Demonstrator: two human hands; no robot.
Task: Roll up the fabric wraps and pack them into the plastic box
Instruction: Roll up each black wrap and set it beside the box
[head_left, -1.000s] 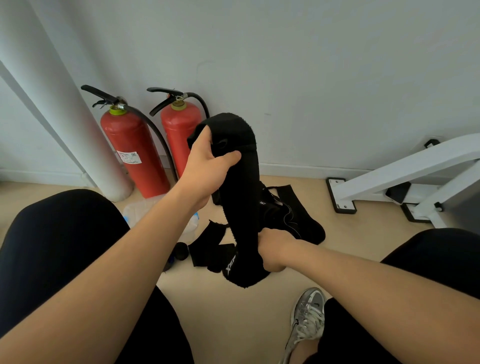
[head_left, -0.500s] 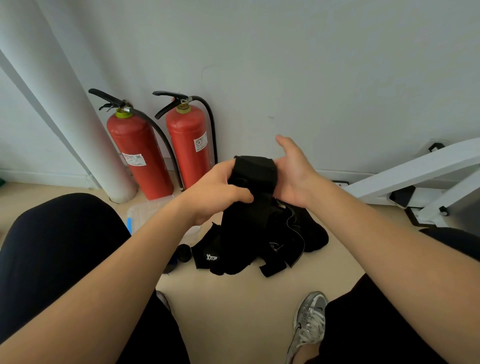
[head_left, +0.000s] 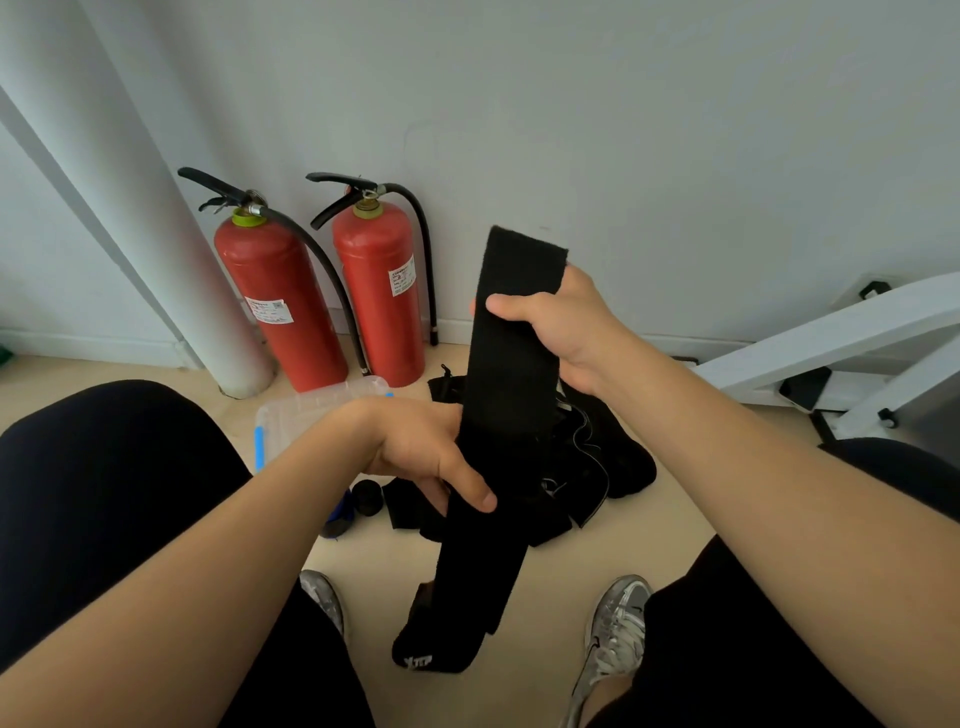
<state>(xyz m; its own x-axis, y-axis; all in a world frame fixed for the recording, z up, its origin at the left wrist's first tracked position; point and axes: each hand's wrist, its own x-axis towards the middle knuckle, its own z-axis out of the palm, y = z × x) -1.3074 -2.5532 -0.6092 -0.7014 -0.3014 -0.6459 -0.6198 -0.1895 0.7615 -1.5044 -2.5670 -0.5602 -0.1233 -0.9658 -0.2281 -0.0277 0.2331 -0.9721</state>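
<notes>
A long black fabric wrap (head_left: 506, 364) hangs stretched out in front of me. My right hand (head_left: 558, 325) grips its upper end, thumb across the front. My left hand (head_left: 426, 457) pinches it lower down, at mid length. Its lower end with a white logo dangles near the floor between my feet. More black wraps (head_left: 587, 467) lie in a heap on the floor behind it. The clear plastic box (head_left: 311, 410) with a blue latch sits on the floor to the left, partly hidden by my left wrist.
Two red fire extinguishers (head_left: 280, 296) stand against the wall beside a white column (head_left: 130, 197). A white metal frame (head_left: 831, 343) reaches in from the right. A small black roll (head_left: 367, 496) lies by the box. My grey shoes (head_left: 615, 629) rest on the beige floor.
The bunched wrap has been pulled out straight. My right hand rose with the upper end and closed on it, while my left slid down to mid length.
</notes>
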